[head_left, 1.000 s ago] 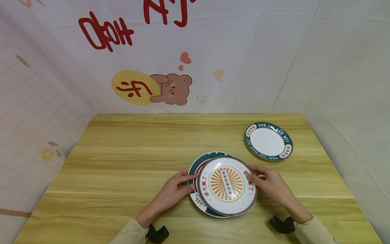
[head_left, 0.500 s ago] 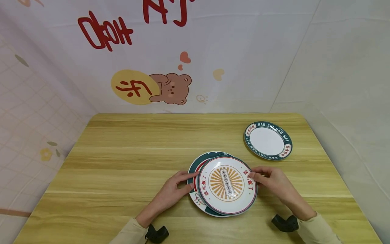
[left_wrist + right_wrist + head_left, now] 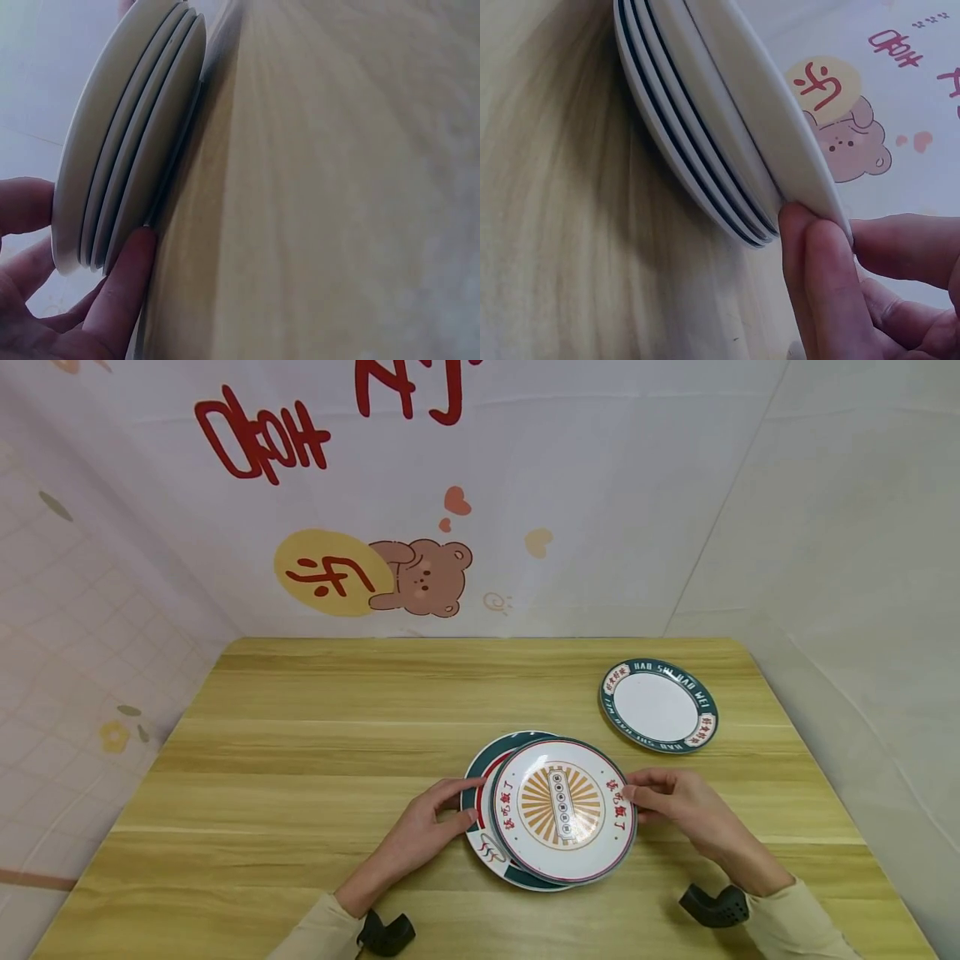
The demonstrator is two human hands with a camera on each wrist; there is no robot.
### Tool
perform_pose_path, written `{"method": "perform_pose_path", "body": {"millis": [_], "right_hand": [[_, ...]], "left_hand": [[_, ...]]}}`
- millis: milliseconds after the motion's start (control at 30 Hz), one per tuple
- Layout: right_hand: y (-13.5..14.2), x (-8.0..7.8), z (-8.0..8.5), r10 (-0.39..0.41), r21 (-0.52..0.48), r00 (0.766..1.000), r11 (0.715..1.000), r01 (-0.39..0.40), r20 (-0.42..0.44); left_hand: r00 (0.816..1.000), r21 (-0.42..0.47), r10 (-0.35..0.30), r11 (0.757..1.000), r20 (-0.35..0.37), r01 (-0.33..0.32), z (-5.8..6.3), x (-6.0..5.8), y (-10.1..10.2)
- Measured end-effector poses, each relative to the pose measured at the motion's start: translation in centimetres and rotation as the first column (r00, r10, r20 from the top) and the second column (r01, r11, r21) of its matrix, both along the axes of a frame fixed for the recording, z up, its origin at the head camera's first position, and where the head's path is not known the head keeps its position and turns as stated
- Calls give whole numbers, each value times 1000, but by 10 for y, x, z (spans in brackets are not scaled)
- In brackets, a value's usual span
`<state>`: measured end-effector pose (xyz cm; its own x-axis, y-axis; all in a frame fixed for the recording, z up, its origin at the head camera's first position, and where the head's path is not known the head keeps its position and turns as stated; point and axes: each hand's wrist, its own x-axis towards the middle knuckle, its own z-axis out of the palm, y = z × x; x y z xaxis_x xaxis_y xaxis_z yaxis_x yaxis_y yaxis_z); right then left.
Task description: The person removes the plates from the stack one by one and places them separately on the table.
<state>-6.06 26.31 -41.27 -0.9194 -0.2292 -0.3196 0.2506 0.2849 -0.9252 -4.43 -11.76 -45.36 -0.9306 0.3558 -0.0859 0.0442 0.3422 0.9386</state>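
Note:
Several round plates are stacked near the front of the table, a large green-rimmed plate [image 3: 495,758] lowest. On top lies a white plate [image 3: 562,856] with an orange sunburst, offset to the right. My right hand [image 3: 686,810] pinches its right rim, with fingertips on both faces in the right wrist view. My left hand [image 3: 420,827] holds the left edge of the plate stack [image 3: 127,142]. In the left wrist view, one finger touches the outermost plate's rim and another digit sits low beside the table.
Another green-rimmed plate [image 3: 660,706] with a white centre lies alone at the back right of the wooden table [image 3: 315,718]. Behind the table hangs a printed backdrop [image 3: 585,485]. Black devices [image 3: 386,935] sit at both wrists.
The white sunburst plate has shifted slightly to the right and up in the head view, and turned a little. My right hand has moved right with it, while my left hand has barely moved.

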Motion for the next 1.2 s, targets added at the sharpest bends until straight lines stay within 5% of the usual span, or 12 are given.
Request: {"method": "perform_pose_path", "body": {"millis": [300, 1200], "right_hand": [[6, 2, -1, -42, -34, 998, 998, 44, 35], [43, 16, -1, -100, -88, 992, 990, 107, 71]], "left_hand": [[991, 201, 12, 979, 136, -39, 0, -1, -2], [984, 212, 19, 976, 175, -57, -2, -2, -1]]}}
